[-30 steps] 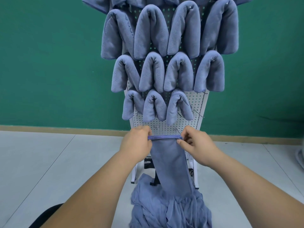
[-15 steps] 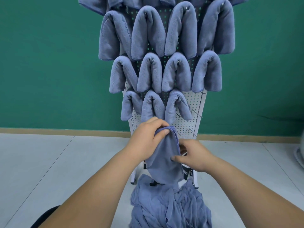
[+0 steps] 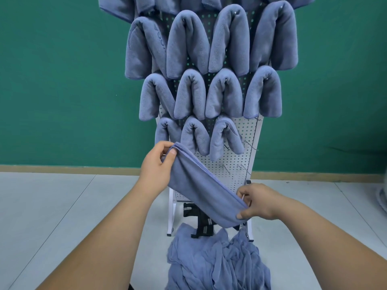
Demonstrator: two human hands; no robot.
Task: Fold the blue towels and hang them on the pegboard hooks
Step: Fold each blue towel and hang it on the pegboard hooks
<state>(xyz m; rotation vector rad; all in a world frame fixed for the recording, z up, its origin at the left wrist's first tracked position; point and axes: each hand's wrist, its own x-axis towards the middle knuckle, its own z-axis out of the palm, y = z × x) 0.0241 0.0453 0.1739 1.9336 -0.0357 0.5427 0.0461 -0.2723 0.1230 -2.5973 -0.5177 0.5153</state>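
Plush blue folded towel (image 3: 206, 186) slants before your white perforated pegboard (image 3: 244, 166); your left hand (image 3: 157, 168) and right hand (image 3: 258, 203) pinch its ends.

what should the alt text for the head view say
Two hands hold a folded blue towel slanted before a white pegboard: the left hand grips its upper end, the right hand pinches its lower end. Rows of hung towels cover the board above; a heap of blue cloth lies on the floor below.
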